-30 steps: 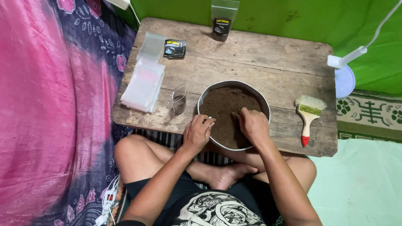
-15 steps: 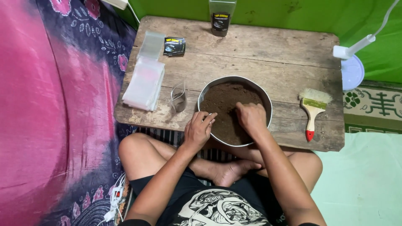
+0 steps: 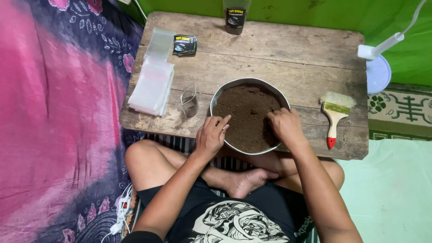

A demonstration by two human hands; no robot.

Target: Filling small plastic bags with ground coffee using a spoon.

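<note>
Both hands are at the metal bowl of dark brown powder that sits at the near edge of the wooden worktop. My left hand rests on the bowl's near-left rim, fingers loosely curled with the fingertips touching the powder; it grips nothing that I can see. My right hand is on the right side of the bowl, knuckles up and fingers bent down into the powder. From this angle I cannot tell whether it is clenched on a pinch of powder or just pressing into it.

Just left of the bowl stands a small clear cup, and further left lies a stack of clear plastic bags at the worktop's edge. A small dark sachet lies beyond the bags, and a dark-labelled container stands at the far edge. Right of the bowl, a paintbrush with a pale wooden handle and red tip lies apart from my right hand. A white lamp base sits off the worktop's right end. I am sitting cross-legged, with a pink and purple patterned cloth on my left.
</note>
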